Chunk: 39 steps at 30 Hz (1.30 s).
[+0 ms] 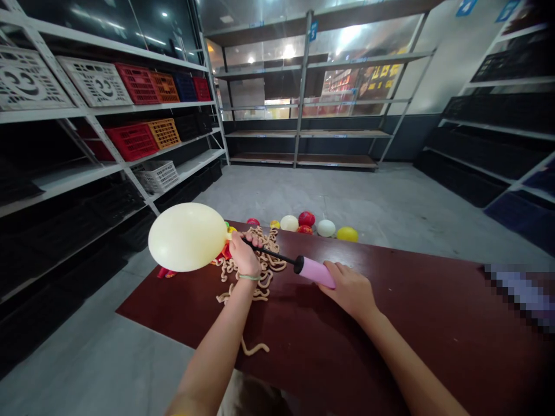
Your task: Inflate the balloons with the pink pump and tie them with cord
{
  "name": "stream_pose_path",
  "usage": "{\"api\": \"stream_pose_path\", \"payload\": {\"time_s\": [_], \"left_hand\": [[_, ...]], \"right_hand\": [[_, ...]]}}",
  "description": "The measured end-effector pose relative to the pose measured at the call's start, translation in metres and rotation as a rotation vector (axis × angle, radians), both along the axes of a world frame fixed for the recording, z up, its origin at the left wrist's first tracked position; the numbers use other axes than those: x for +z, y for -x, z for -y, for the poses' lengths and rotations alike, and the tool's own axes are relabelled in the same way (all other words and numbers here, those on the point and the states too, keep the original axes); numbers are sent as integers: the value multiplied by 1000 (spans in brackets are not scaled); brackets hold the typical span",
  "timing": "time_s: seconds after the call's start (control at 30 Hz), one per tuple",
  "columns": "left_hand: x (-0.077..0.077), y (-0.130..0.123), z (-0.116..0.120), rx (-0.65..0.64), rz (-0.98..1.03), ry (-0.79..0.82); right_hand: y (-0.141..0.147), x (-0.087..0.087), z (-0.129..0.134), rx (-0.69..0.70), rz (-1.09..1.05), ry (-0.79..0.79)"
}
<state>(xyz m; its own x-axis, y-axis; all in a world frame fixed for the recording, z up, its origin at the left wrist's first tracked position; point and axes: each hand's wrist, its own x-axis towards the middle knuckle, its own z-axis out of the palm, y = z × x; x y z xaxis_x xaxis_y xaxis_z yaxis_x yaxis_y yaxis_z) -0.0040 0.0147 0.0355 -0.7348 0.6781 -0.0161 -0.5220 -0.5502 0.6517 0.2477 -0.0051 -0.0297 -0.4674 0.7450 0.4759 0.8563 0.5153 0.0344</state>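
Observation:
My left hand (245,254) is closed around the neck of an inflated cream balloon (187,237) and the black end of a hand balloon pump (315,271). The balloon sticks out to the left, over the table's far left corner. My right hand (350,289) grips the pump's pink barrel, and a length of black rod (277,254) shows between the two hands. Beneath my left hand lies a heap of beige, curly, string-like pieces (271,248). One such piece (255,349) lies apart, nearer to me. Small red and yellow items are partly hidden behind my left hand.
Several inflated balloons, among them a yellow one (347,234) and a white one (326,228), lie beyond the far edge of the dark red table (390,346). Shelves with crates (134,81) stand at left. A metal rack (299,133) stands at the back. A blurred patch covers something at right.

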Motion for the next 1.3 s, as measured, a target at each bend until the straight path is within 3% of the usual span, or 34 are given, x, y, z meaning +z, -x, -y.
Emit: {"api": "stream_pose_path", "payload": {"time_s": [0.13, 0.23, 0.4, 0.63, 0.8, 0.97, 1.1, 1.3], "left_hand": [[-4, -36, 12, -192, -67, -23], [-11, -50, 17, -270, -104, -28], [-16, -35, 12, -236, -47, -3], [-4, 1, 7, -62, 51, -9], [3, 23, 8, 7, 71, -3], [-2, -10, 11, -42, 44, 29], [-13, -44, 14, -249, -52, -12], [-16, -31, 13, -237, -45, -15]], "right_hand": [[28, 5, 22, -11, -170, 97], [39, 8, 30, -15, -207, 125], [30, 6, 19, 23, -68, 75], [-18, 6, -6, 9, 83, -100], [-8, 10, 1, 26, 87, -160], [26, 8, 22, 2, -14, -88], [32, 6, 28, 7, -91, -54], [19, 7, 18, 38, -9, -40]]}}
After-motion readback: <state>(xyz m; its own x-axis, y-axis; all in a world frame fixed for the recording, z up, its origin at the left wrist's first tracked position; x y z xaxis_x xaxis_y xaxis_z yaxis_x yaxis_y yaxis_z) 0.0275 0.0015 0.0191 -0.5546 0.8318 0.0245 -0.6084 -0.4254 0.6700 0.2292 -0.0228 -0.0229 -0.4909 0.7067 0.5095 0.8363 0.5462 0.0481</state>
